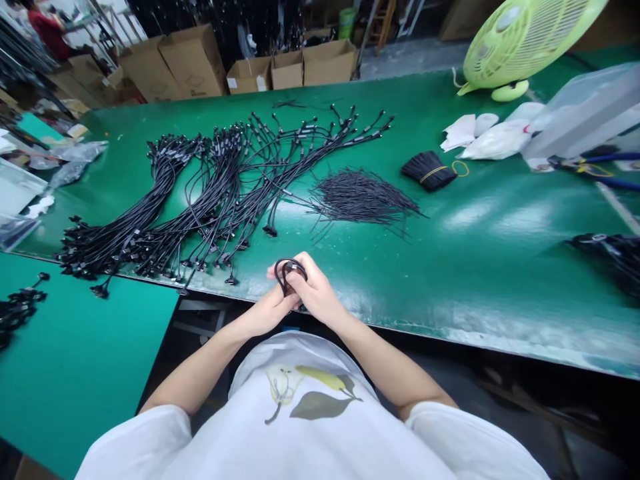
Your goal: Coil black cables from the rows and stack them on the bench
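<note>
Both my hands meet at the near edge of the green table (465, 247). My left hand (273, 308) and my right hand (313, 290) are closed together on a coiled black cable (289, 270), its loop showing above my fingers. A large spread of black cables (200, 193) lies on the table just beyond my hands. To its right is a loose pile of thin black ties (363, 195), and farther right a bound bundle of ties (429, 171).
A green fan (520, 40) stands at the far right, with white bags (495, 137) and a clear plastic box (585, 110) near it. Cardboard boxes (240, 63) line the far side. A second green table (65, 360) with more cables (17, 310) sits at my left.
</note>
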